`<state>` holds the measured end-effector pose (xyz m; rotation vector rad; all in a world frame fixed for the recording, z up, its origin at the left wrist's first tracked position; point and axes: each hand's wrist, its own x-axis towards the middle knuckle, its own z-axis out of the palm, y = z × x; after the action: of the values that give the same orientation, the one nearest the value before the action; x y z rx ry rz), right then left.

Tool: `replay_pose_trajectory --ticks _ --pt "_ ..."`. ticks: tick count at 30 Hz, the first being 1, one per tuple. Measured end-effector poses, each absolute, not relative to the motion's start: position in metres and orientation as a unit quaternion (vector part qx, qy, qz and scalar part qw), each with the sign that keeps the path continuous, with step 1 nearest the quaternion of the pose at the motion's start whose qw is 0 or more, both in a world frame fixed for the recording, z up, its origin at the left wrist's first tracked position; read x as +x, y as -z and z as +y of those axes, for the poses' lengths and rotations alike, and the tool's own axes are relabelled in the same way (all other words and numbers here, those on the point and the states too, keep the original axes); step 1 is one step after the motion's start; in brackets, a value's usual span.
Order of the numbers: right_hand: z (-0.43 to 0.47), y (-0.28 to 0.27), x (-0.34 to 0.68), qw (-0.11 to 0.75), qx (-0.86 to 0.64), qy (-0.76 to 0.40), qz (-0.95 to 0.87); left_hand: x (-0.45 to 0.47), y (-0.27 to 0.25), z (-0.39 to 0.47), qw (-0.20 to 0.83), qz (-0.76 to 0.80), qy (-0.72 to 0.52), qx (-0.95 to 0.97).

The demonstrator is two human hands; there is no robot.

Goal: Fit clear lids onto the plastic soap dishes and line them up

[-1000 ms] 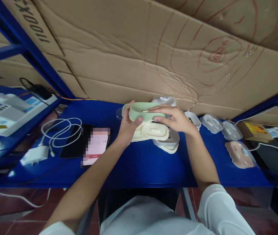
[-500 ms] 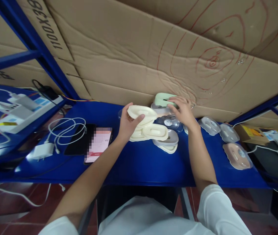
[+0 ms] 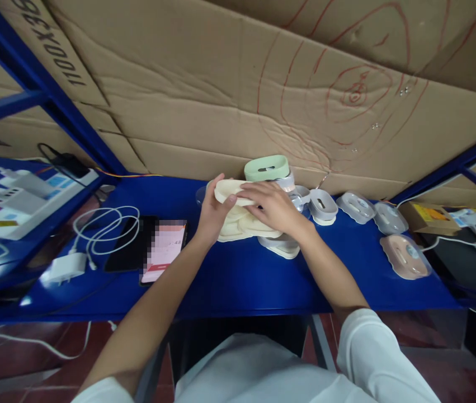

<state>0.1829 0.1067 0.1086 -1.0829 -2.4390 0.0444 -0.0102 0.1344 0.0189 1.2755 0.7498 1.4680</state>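
My left hand (image 3: 213, 215) is closed around the left end of a cream soap dish (image 3: 230, 191), thumb on its near side. My right hand (image 3: 274, 206) reaches across from the right, its fingers bent over the dish's other end; their tips are partly hidden. Right below both hands lie more cream soap dish pieces (image 3: 238, 225) in a pile. A grey soap dish (image 3: 287, 246) sits under the pile's right edge. Behind the hands, a green soap dish (image 3: 266, 168) with a dark slot rests on top of other pieces against the cardboard.
To the right stand several clear-lidded soap dishes, among them a pink one (image 3: 406, 256) and a grey one (image 3: 324, 206). At left lie a lit phone (image 3: 166, 249), a dark tablet-like slab, a white charger (image 3: 67, 267) and a power strip (image 3: 38, 201). Cardboard (image 3: 187, 89) walls the back.
My right hand has left the green soap dish and come left and nearer, onto the cream soap dish in my left hand. The green dish now stands uncovered. The view has shifted slightly.
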Motion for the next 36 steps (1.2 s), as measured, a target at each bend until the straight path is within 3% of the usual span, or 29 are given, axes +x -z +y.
replay_pose_trajectory --ticks 4,7,11,14,21,28,36 --pt "0.105 -0.129 0.214 0.322 -0.449 0.022 -0.833 -0.011 -0.018 0.137 0.473 0.327 -0.601 0.554" --pt "0.104 -0.149 0.257 0.345 -0.58 0.106 -0.731 -0.012 -0.017 0.138 0.406 0.379 -0.609 0.566" --pt "0.117 -0.146 0.305 0.18 -0.784 0.101 -0.586 -0.019 -0.012 0.141 0.23 0.477 -0.524 0.667" --pt "0.132 -0.127 0.322 0.087 -0.803 0.018 -0.589 -0.024 -0.008 0.144 0.145 0.547 -0.413 0.714" --pt "0.143 -0.111 0.348 0.094 -0.737 -0.09 -0.663 -0.028 -0.008 0.148 0.151 0.521 -0.468 0.698" --pt "0.091 -0.11 0.446 0.115 -0.849 -0.015 -0.516 -0.031 -0.007 0.148 0.17 0.541 -0.457 0.685" --pt "0.058 -0.031 0.465 0.107 -0.872 0.066 -0.473 -0.028 -0.004 0.147 0.158 0.545 -0.431 0.701"
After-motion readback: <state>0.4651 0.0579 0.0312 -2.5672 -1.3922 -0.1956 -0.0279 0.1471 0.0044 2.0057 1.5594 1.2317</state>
